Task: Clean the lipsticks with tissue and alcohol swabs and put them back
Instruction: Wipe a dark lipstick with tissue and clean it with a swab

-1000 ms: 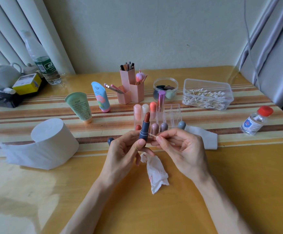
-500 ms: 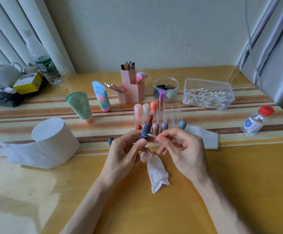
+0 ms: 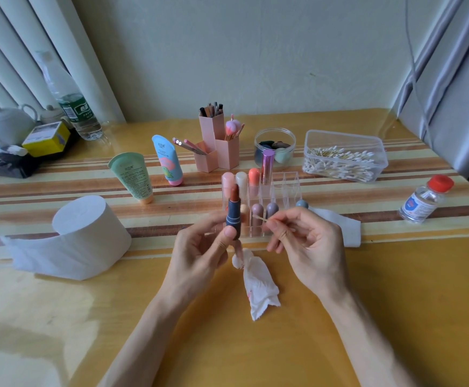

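- The wooden table point(image 3: 395, 303) carries everything; its surface looks glossy, so a tube dropped on it may roll away.
- The tissue roll point(image 3: 88, 236) stands on the left side, well apart from the hands.
- The box of cotton swabs point(image 3: 345, 155) stands open at the back right.
- The clear organizer point(image 3: 286, 188), with several capped lipsticks in it, is just behind the hands. A wide movement of either hand can knock it.
- The left hand point(image 3: 199, 255) grips the base of the open lipstick point(image 3: 233, 216) between thumb and fingers and holds it upright above the table, in front of the organizer.
- The right hand point(image 3: 308, 247) pinches a cotton swab point(image 3: 261, 218) between thumb and fingertips. Its tip points to the tube, near but not touching.
- The alcohol bottle point(image 3: 423, 202), capped, is far to the right.
- The crumpled tissue point(image 3: 258, 286), stained red, lies below the hands.
- The brown bullet is turned out and I judge it soft: too much pressure from the swab can dent or break it.
- The swab stick is thin; it can bend or snap under a hard push.
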A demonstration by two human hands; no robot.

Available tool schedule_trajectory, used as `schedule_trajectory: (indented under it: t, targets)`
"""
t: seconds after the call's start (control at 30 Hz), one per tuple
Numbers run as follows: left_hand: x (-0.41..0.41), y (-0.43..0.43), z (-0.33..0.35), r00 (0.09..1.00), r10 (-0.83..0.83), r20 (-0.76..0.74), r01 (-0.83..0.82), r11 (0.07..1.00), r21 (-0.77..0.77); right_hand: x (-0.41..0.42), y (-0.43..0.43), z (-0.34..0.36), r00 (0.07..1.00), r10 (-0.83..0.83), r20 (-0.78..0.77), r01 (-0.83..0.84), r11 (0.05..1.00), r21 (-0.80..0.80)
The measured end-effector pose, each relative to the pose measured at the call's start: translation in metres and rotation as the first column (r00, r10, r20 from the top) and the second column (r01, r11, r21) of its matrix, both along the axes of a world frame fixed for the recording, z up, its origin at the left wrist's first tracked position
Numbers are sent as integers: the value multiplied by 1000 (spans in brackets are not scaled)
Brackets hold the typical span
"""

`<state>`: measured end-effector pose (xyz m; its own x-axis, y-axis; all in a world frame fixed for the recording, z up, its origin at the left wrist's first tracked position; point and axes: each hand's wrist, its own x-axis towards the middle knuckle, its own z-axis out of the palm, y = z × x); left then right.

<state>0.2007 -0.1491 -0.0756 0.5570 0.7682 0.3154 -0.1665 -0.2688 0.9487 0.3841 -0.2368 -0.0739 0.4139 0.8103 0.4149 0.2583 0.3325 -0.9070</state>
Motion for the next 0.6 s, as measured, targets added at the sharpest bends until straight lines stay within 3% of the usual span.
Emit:
schedule_trajectory:
  t: [0.1,0.17,0.33,0.6]
  targets:
    - [-7,8,4,987,130,99,-127,991,-39,2,1,1,998,-42,-37,43,999,23]
    - [-12,15,10,963,252,89,-251,968,-26,3,1,1,996,-68,-50,70,997,27]
    - [-16,36,21,878,456,-146,-438,888,137,4,1,1,992,-116,-48,117,993,29]
    - [-10,62,-4,759,466,-454,-392,885,253,5,1,1,987,-151,-53,152,988,21]
